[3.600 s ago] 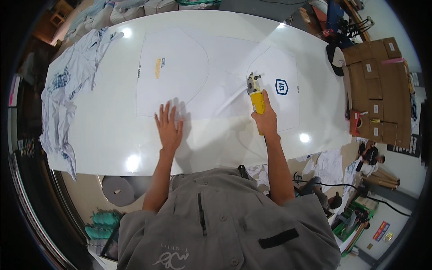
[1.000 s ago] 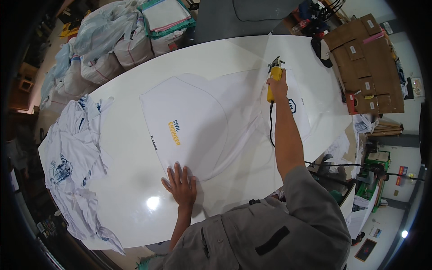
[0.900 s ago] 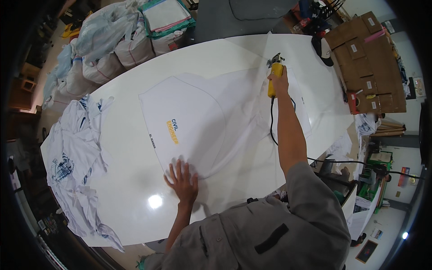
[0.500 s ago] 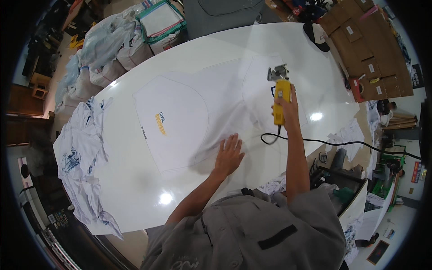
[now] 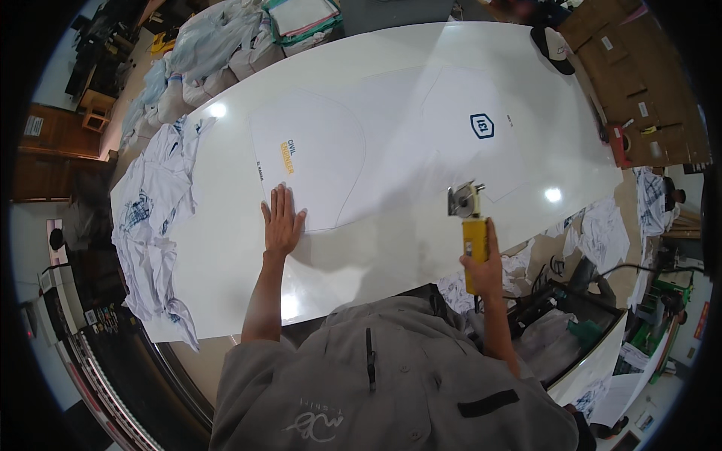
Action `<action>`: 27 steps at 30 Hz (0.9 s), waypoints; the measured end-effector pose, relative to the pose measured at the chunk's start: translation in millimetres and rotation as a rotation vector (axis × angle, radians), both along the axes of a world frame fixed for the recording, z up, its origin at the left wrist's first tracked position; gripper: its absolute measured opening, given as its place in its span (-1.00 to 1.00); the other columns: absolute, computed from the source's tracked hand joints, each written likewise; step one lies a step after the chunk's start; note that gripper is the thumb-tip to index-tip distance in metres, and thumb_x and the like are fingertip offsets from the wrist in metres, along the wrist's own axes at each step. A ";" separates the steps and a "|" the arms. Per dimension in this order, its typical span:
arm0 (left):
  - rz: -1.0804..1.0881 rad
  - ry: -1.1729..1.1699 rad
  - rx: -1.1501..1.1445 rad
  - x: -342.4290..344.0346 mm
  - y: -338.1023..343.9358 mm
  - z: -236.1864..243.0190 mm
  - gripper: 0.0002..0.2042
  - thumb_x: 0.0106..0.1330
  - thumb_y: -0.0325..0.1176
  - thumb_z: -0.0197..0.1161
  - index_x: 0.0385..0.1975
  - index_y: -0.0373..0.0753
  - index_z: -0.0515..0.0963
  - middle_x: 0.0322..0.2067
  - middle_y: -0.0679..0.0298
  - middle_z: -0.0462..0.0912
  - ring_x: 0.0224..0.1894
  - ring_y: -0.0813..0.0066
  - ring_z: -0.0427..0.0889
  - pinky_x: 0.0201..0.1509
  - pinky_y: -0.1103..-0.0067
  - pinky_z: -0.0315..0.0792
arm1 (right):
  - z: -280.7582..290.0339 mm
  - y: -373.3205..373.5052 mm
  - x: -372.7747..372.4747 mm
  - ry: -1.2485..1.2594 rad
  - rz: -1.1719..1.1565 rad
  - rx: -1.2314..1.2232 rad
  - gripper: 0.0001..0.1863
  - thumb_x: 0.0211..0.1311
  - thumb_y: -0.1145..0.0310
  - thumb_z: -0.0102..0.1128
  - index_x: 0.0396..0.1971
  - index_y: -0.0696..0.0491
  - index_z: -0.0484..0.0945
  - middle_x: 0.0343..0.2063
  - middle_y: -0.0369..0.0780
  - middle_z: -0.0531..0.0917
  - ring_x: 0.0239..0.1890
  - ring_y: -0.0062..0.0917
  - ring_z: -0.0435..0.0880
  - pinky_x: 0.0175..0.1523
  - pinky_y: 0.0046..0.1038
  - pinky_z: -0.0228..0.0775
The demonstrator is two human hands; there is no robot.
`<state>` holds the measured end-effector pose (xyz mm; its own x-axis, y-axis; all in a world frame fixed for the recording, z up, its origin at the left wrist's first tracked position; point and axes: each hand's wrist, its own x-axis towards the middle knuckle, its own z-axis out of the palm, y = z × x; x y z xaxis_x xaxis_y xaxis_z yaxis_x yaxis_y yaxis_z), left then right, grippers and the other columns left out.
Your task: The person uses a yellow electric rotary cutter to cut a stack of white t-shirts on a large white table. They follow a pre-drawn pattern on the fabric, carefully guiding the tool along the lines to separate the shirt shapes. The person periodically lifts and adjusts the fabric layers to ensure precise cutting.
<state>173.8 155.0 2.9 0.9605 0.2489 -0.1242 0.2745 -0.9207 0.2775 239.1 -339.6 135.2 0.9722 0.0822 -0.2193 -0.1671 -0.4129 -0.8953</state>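
A yellow handheld electric fabric cutter (image 5: 475,252) is gripped in my right hand (image 5: 487,272). Its metal blade head points away from me, near the lower right edge of a white fabric sheet (image 5: 398,150). Whether the blade touches the table cannot be made out. My left hand (image 5: 283,225) lies flat, fingers stretched out, on the lower left corner of the fabric. Thin curved outlines mark sleeve-like shapes on the sheet, with blue and yellow lettering at left and a dark blue badge print (image 5: 482,126) at right.
The fabric rests on a glossy white table (image 5: 226,286). Crumpled white printed cloth (image 5: 154,225) hangs over its left end. A dark cap (image 5: 553,51) sits at the far right, beside cardboard boxes (image 5: 628,68). Stuffed sacks (image 5: 214,52) stand behind. A black cord (image 5: 647,268) runs off right.
My right hand has drawn the cutter toward me, off the printed badge. My left hand has shifted left, from the sheet's near middle to its left corner. The view has shifted too.
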 end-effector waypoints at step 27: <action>-0.322 -0.054 -0.108 -136.1 -57.7 2.4 0.03 0.38 0.41 0.15 0.60 -0.34 0.14 0.67 0.00 -0.06 0.71 -0.02 -0.14 0.65 -0.22 -0.26 | -30.2 136.4 -215.2 0.036 0.172 -0.546 0.05 0.11 0.41 0.40 0.65 -0.30 0.15 -0.03 0.03 0.59 -0.04 0.01 0.68 0.07 -0.10 0.58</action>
